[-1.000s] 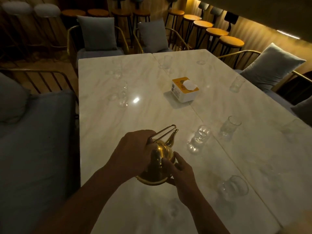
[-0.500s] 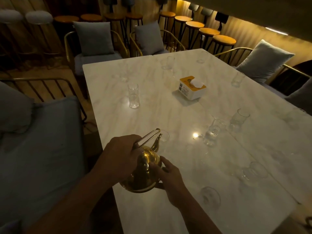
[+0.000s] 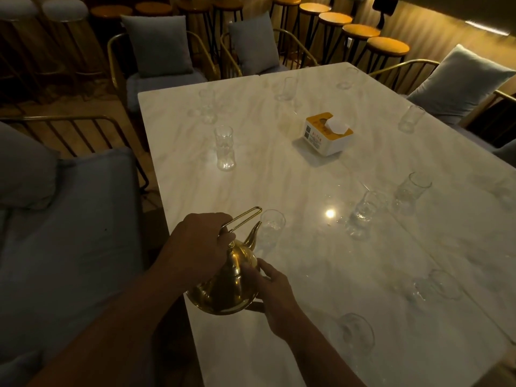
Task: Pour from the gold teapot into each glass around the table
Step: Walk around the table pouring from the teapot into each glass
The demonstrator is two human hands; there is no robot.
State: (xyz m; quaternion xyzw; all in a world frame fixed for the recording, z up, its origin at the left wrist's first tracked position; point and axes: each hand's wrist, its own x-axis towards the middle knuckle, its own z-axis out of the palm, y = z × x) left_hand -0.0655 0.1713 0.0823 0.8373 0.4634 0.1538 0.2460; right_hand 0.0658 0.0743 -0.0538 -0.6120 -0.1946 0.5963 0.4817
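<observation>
The gold teapot (image 3: 226,286) hangs tilted over the near left edge of the white marble table (image 3: 279,174). My left hand (image 3: 195,247) grips its wire handle from above. My right hand (image 3: 268,286) holds the pot's lower right side, fingers curved round the body. The spout points up and away, its tip right beside the rim of a clear glass (image 3: 269,230). Several other clear glasses stand around the table, among them one further along the left side (image 3: 224,148), two at mid-right (image 3: 363,213) (image 3: 410,192) and one at the near edge (image 3: 357,331).
A white and yellow tissue box (image 3: 326,135) sits near the table's middle. A grey cushioned bench (image 3: 69,233) runs along the left, cushioned chairs (image 3: 159,51) stand at the far end and right, and bar stools (image 3: 360,32) line the back.
The view has swung left along the table. Both hands carried the teapot towards the left edge, and its spout now meets a glass there that was out of sight a second ago.
</observation>
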